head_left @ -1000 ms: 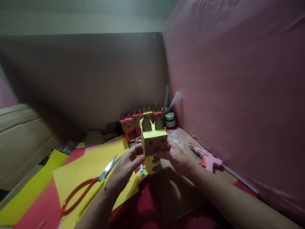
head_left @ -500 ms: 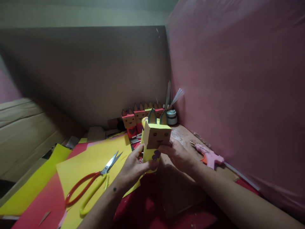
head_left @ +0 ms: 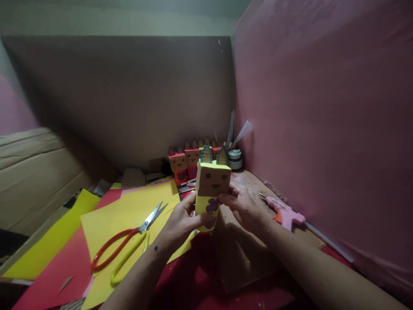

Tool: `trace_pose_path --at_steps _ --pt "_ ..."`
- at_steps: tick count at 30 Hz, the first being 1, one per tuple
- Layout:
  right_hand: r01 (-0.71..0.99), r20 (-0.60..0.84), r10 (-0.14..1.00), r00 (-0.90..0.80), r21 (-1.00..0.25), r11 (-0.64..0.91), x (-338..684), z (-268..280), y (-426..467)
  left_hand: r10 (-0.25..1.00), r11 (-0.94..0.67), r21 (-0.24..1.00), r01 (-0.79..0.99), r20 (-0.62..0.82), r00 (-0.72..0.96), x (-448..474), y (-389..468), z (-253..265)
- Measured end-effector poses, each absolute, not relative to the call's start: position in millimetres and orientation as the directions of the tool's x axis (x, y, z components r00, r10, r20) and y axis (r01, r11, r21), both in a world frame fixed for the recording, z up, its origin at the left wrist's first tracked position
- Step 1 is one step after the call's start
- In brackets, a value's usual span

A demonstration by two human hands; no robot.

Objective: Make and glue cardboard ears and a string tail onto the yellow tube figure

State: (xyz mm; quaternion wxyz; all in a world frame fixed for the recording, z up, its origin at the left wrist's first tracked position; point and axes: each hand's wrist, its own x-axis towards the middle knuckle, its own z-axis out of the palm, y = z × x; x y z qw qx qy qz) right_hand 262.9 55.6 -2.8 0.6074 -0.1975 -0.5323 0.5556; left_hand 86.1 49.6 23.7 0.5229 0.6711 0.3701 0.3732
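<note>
Between my hands stands a cardboard animal figure (head_left: 213, 183) with a box head, a drawn face, two pointed blue-edged ears and a yellow body bearing a purple flower-like shape. My left hand (head_left: 183, 217) grips the body low down, its thumb across the front. At the right edge, just under the head, the fingers of my right hand (head_left: 240, 204) are closed on the same figure. Scissors (head_left: 142, 228) with one red and one yellow handle lie spread on yellow paper (head_left: 125, 211), left of my left hand.
Several similar figures (head_left: 178, 162) line the back wall. A round lidded container (head_left: 235, 159) and white glue sticks (head_left: 242, 132) are in the far corner. On the right lies a pink glue gun (head_left: 285, 212), beside the pink wall. Red paper (head_left: 54, 271) is at left.
The figure has turned a little, so its front faces me more squarely and less of its side shows. Both hands keep hold of it. The view has shifted slightly left.
</note>
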Motion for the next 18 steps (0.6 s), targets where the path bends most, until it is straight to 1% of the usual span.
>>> trace_pose_path --at_steps 5,10,15,18 --pt "-0.427 0.427 0.890 -0.162 -0.843 0.327 262.9 -4.5 55.8 0.895 -0.193 0.973 0.128 0.121 0.429 87.8 47.7 22.9" --pt "-0.395 0.438 0.891 -0.122 -0.845 0.362 263.0 -3.0 53.4 0.904 -0.257 0.955 0.150 0.183 0.386 92.4 45.6 22.5" --pt "-0.406 0.455 0.885 -0.103 -0.831 0.380 263.2 -0.5 53.1 0.911 -0.339 0.911 0.236 0.256 0.322 95.6 43.4 25.5" --pt "-0.419 0.452 0.886 -0.101 -0.827 0.374 263.3 0.0 53.7 0.907 -0.396 0.862 0.317 0.315 0.279 94.9 44.0 22.9"
